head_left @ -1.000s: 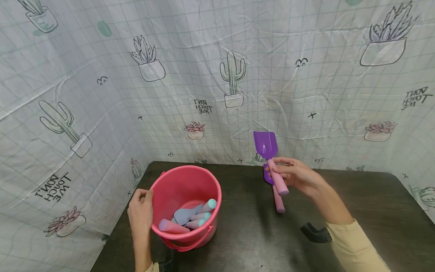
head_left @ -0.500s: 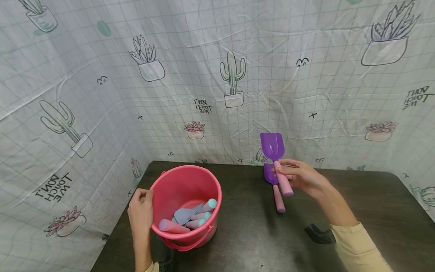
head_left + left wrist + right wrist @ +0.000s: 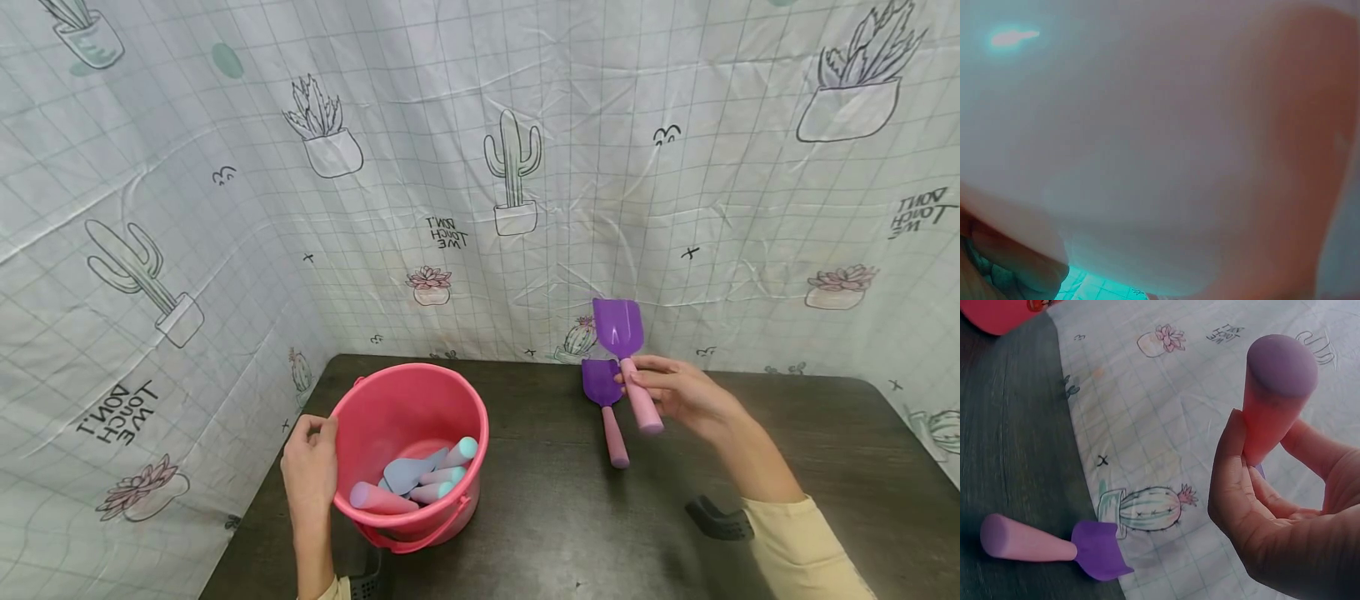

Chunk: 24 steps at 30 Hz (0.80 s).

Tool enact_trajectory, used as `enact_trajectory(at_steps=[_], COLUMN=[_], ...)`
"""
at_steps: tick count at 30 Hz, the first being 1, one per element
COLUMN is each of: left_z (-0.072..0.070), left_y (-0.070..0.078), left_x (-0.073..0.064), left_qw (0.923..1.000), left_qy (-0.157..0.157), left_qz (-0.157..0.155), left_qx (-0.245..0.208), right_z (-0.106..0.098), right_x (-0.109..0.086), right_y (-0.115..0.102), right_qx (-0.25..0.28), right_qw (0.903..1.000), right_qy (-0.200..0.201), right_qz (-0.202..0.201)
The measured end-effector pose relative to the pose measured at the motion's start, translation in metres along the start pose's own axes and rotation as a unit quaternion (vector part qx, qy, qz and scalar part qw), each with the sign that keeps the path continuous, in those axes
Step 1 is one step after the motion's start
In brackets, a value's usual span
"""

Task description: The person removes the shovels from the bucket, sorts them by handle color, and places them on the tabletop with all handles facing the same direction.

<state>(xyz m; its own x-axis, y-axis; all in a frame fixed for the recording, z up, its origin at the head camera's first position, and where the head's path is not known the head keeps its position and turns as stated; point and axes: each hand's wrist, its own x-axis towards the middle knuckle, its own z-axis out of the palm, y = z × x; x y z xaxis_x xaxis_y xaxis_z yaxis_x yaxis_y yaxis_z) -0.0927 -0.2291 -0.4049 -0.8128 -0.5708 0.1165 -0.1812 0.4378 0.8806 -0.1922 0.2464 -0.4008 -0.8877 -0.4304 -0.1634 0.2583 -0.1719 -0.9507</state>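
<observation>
My right hand (image 3: 686, 393) pinches a toy shovel (image 3: 618, 327) by its pink handle, holding it raised with the purple blade pointing away. In the right wrist view the handle's lilac end (image 3: 1282, 365) faces the camera and most of the blade is hidden. A similar toy shovel (image 3: 602, 382) lies on the table just left of that hand. My left hand (image 3: 311, 462) grips the left rim of a pink bucket (image 3: 408, 396), thumb at the rim. Fingers (image 3: 1029, 262) show at the lower left of the left wrist view, beside a large blurred surface.
Inside the bucket lie several tools with pink and mint handles (image 3: 457, 454) and a grey-blue blade (image 3: 405, 475). The bucket's handle (image 3: 420, 546) hangs down in front. A cactus-print curtain (image 3: 570, 192) stands behind the dark table (image 3: 540, 508).
My right hand has moved to the right and slightly down with its shovel, uncovering more of the shovel on the table. The left hand and bucket have stayed put.
</observation>
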Motion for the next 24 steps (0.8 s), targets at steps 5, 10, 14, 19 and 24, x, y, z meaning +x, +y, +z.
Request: enact_trajectory(at_steps=[5,10,14,19,24], left_z=[-0.001,-0.001,0.0,-0.001,0.0], left_y=[0.0,0.0,0.0,0.0,0.0], left_x=[0.0,0.0,-0.001,0.0,0.0], left_qw=[1.0,1.0,1.0,1.0,1.0], left_qy=[-0.004,-0.004,-0.002,-0.002,-0.001], left_qz=[-0.002,-0.004,-0.003,-0.002,-0.004], left_qx=[-0.003,-0.002,-0.002,-0.002,-0.006], right_z=[-0.007,-0.013,-0.018,-0.025,-0.033], right_x=[-0.003,-0.007,-0.01,-0.013,-0.014], right_y=[0.004,0.008,0.013,0.02,0.027], right_qx=[0.006,0.007,0.006,0.01,0.005], right_qw=[1.0,1.0,0.9999,0.9999,0.9997], right_qy=[0.003,0.007,0.008,0.013,0.025], right_qz=[0.001,0.0,0.002,0.003,0.005])
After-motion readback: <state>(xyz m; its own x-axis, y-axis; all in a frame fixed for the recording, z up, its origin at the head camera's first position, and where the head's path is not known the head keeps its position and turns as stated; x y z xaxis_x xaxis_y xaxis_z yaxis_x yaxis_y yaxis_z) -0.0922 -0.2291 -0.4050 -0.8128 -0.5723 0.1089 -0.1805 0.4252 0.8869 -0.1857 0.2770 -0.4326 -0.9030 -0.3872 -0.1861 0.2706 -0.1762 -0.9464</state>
